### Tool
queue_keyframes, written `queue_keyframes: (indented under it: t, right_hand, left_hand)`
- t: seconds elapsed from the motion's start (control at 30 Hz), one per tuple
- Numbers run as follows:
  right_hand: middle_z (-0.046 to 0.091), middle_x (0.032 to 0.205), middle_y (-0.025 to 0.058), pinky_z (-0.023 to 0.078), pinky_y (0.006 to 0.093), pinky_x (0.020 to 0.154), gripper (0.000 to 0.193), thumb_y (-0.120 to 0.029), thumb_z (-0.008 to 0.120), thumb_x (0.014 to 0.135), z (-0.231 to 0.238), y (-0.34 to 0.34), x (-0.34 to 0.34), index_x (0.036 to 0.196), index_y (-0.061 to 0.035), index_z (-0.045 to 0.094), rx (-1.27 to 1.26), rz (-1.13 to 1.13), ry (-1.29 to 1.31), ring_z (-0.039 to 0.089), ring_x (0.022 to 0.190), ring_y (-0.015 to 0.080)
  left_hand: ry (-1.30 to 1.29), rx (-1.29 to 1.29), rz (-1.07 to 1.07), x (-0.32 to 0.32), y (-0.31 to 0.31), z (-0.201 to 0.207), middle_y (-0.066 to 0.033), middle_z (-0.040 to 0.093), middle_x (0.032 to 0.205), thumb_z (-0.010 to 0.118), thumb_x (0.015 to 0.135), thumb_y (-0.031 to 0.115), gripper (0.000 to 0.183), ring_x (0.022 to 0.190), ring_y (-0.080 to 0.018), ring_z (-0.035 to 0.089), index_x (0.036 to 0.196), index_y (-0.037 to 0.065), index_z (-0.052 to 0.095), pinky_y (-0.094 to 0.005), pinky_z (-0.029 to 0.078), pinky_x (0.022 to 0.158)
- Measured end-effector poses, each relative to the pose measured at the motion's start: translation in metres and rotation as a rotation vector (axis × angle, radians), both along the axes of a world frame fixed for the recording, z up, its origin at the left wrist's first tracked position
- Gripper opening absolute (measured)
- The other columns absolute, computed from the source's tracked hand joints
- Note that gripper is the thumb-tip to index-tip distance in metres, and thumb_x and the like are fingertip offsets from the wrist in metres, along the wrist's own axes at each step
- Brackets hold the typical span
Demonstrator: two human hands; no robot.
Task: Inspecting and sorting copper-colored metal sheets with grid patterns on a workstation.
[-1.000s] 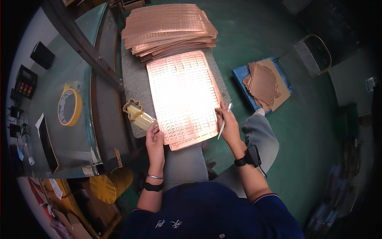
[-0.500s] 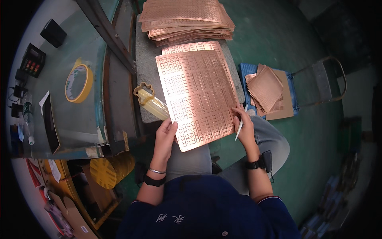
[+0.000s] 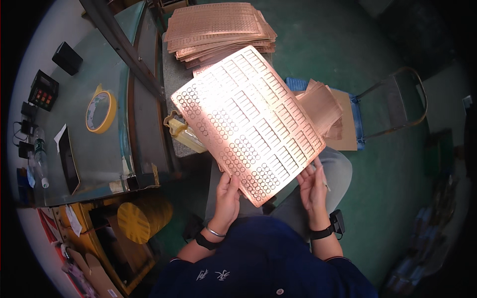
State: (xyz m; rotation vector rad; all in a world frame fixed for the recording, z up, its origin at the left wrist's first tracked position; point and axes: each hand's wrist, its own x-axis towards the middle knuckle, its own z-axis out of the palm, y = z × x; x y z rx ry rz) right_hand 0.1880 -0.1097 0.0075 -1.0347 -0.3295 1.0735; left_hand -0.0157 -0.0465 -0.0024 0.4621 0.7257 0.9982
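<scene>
Tilted above my lap is a copper circuit board panel [image 3: 248, 126], patterned with small rings along its left side and rectangular slots over the rest. My left hand [image 3: 228, 198] grips its lower left edge, thumb on top. At the lower right edge, the fingers of my right hand [image 3: 313, 191] curl behind the panel. A thin white pen-like stick [image 3: 326, 186] is tucked in that same hand, mostly hidden. Beyond the panel, a tall stack of similar copper panels [image 3: 216, 25] lies on a grey stand [image 3: 174, 79], partly covered.
Left of me, a glass-topped bench [image 3: 107, 154] carries a yellow tape roll [image 3: 101, 111], a plastic bottle [image 3: 40, 154] and a keypad device [image 3: 43, 89]. A clear yellowish tube [image 3: 186, 135] lies on the stand. At right, a blue trolley [image 3: 360, 119] bears cardboard and copper sheets [image 3: 323, 107].
The panel has turned anticlockwise and come up off the one beneath, its face now tilted differently. Both hands have moved nearer my body, still at its edges.
</scene>
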Motion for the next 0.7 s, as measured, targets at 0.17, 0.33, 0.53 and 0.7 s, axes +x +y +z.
queue_keyframes:
  t: [0.17, 0.33, 0.53, 0.7]
  right_hand:
    - [0.048, 0.127, 0.0116, 0.039, 0.0321, 0.098, 0.042, -0.016, 0.046, 0.095, 0.021, -0.001, -0.025, 0.132, 0.0009, 0.035, 0.091, -0.117, 0.138, 0.047, 0.116, 0.0191]
    - [0.053, 0.121, 0.0124, 0.041, 0.0305, 0.094, 0.035, -0.021, 0.047, 0.094, 0.031, -0.020, 0.025, 0.120, 0.0018, 0.046, 0.196, -0.169, -0.148, 0.052, 0.109, 0.0184]
    - [0.060, 0.107, 0.0105, 0.047, 0.0254, 0.082, 0.036, -0.025, 0.047, 0.094, 0.052, -0.055, 0.076, 0.115, 0.0042, 0.050, 0.158, -0.205, -0.224, 0.058, 0.094, 0.0135]
    - [0.062, 0.101, 0.0091, 0.047, 0.0229, 0.079, 0.035, -0.026, 0.049, 0.093, 0.053, -0.070, 0.081, 0.109, 0.0049, 0.053, 0.094, -0.122, -0.290, 0.059, 0.089, 0.0114]
  left_hand:
    - [-0.084, 0.151, -0.141, 0.008, -0.028, -0.002, -0.0079, 0.056, 0.110, 0.040, 0.097, 0.016, 0.031, 0.098, -0.0134, 0.056, 0.125, 0.002, 0.043, -0.0278, 0.049, 0.080]
    - [0.225, 0.388, -0.540, -0.005, -0.019, 0.017, -0.0126, 0.055, 0.112, 0.050, 0.090, 0.007, 0.030, 0.100, -0.0219, 0.057, 0.119, -0.001, 0.047, -0.0342, 0.051, 0.078]
    - [-0.043, 0.044, -0.054, -0.053, 0.004, 0.031, -0.0126, 0.054, 0.115, 0.045, 0.095, 0.016, 0.033, 0.106, -0.0205, 0.054, 0.123, 0.000, 0.042, -0.0367, 0.047, 0.090]
    - [0.016, 0.183, -0.124, -0.061, 0.008, 0.043, -0.0100, 0.058, 0.106, 0.046, 0.095, 0.029, 0.031, 0.096, -0.0159, 0.057, 0.108, 0.001, 0.049, -0.0321, 0.047, 0.085]
